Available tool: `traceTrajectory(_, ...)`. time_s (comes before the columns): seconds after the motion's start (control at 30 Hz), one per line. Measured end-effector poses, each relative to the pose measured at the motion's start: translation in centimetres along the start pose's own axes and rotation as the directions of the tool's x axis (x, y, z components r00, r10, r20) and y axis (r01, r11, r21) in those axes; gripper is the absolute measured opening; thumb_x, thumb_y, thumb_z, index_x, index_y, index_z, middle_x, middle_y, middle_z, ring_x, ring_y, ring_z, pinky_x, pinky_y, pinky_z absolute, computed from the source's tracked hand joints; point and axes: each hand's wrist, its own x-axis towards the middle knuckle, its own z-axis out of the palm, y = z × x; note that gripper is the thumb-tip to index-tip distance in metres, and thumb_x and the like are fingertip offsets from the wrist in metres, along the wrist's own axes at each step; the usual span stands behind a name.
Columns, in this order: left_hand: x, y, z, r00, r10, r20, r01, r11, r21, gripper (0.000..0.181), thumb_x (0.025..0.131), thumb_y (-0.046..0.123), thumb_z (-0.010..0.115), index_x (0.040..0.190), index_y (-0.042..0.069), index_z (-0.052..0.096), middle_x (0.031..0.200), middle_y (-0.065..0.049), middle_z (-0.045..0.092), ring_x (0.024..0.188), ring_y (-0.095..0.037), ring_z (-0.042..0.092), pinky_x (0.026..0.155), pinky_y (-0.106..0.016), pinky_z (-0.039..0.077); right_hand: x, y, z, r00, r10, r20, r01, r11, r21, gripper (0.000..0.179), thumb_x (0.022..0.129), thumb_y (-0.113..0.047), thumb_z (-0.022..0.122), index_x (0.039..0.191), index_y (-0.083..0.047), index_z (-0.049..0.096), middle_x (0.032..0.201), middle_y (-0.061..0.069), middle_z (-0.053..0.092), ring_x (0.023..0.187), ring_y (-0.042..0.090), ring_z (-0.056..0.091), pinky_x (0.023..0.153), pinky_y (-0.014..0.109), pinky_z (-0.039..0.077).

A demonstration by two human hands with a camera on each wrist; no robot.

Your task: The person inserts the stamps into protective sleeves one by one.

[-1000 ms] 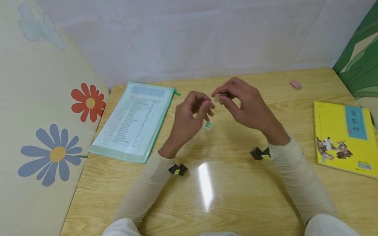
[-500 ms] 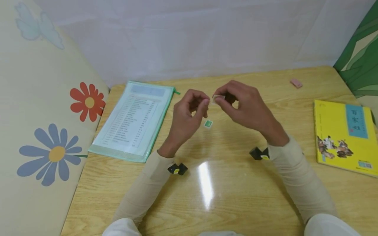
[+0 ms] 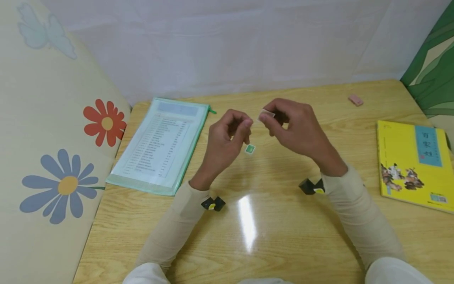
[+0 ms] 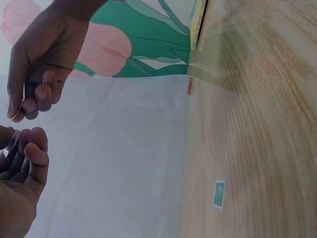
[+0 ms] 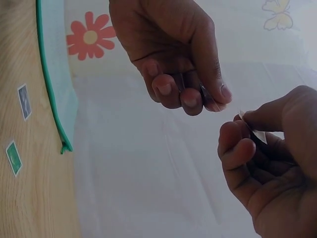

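My right hand (image 3: 294, 126) pinches a small stamp (image 3: 267, 114) with a pale border between thumb and fingers, above the table. Facing it, a short gap to the left, my left hand (image 3: 228, 136) has its thumb and index fingertips together. In the right wrist view a thin see-through piece (image 5: 212, 103) shows between those fingertips; its kind is unclear. A green stamp (image 3: 250, 149) with a white border lies on the table below the hands. Another stamp (image 5: 24, 101), greyish, lies near it in the right wrist view; the left hand hides it in the head view.
A clear zip folder (image 3: 156, 146) with a printed sheet lies at the left of the wooden table (image 3: 283, 236). To the right is a yellow book (image 3: 400, 157). A pink eraser-like block (image 3: 355, 100) sits at the back right. Walls stand behind and left.
The right hand, still pinching the stamp, has shifted slightly right, away from the left hand in the last half second. Earlier, the left hand drew a little left. The green stamp stays put.
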Motion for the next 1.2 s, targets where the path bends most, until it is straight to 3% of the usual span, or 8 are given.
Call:
traceTrajectory(0.3, -0.07, 0.04, 0.09, 1.0, 0.0, 0.021, 0.001, 1.0, -0.013, 0.012, 0.104, 0.013, 0.057, 0.105, 0.001, 0.059, 0.082, -0.009, 0.06, 0.062, -0.023, 0.058, 0.055, -0.031, 0.052, 0.1, -0.25, 0.25, 1.0, 0.007, -0.017, -0.007, 1.0, 0.012, 0.005, 0.099, -0.012, 0.066, 0.097, -0.008, 0.069, 0.075, -0.005, 0.059, 0.06, 0.004, 0.055, 0.055, 0.022, 0.047)
traceTrajectory(0.77, 0.0, 0.08, 0.19, 1.0, 0.017, 0.025, -0.018, 1.0, 0.005, 0.012, 0.104, 0.013, 0.057, 0.105, 0.002, 0.059, 0.085, -0.009, 0.061, 0.061, -0.021, 0.058, 0.055, -0.032, 0.052, 0.14, -0.2, 0.14, 0.999, -0.045, 0.004, 0.045, 0.99, -0.131, 0.008, 0.098, -0.013, 0.067, 0.096, -0.006, 0.068, 0.084, -0.003, 0.063, 0.067, 0.006, 0.056, 0.06, 0.022, 0.047)
traceTrajectory(0.97, -0.05, 0.09, 0.28, 1.0, 0.004, 0.026, -0.004, 1.0, -0.001, 0.013, 0.103, 0.013, 0.059, 0.105, 0.001, 0.06, 0.085, -0.014, 0.061, 0.062, -0.021, 0.059, 0.056, -0.035, 0.053, 0.13, 0.03, 0.35, 0.997, -0.074, 0.006, 0.075, 0.988, -0.132, 0.005, 0.096, -0.009, 0.07, 0.096, -0.004, 0.069, 0.082, -0.001, 0.063, 0.065, 0.006, 0.055, 0.058, 0.022, 0.046)
traceTrajectory(1.07, -0.08, 0.05, 0.33, 1.0, 0.0, 0.026, 0.0, 1.0, -0.005, 0.011, 0.103, 0.011, 0.06, 0.105, 0.0, 0.059, 0.085, -0.016, 0.062, 0.062, -0.022, 0.059, 0.056, -0.033, 0.053, 0.11, 0.06, 0.61, 0.999, -0.044, -0.022, 0.042, 0.994, -0.103, 0.002, 0.095, -0.007, 0.071, 0.094, -0.007, 0.07, 0.079, -0.001, 0.063, 0.063, 0.005, 0.054, 0.057, 0.022, 0.046)
traceTrajectory(1.2, -0.09, 0.06, 0.38, 1.0, -0.001, 0.028, 0.001, 1.0, -0.002, 0.011, 0.102, 0.01, 0.06, 0.106, -0.001, 0.059, 0.088, -0.013, 0.063, 0.063, -0.022, 0.059, 0.057, -0.032, 0.053, -0.01, 0.12, 0.81, 0.997, 0.056, -0.051, -0.057, 0.998, -0.018, 0.007, 0.097, -0.014, 0.07, 0.091, -0.01, 0.07, 0.076, -0.004, 0.062, 0.059, 0.009, 0.05, 0.055, 0.024, 0.042)
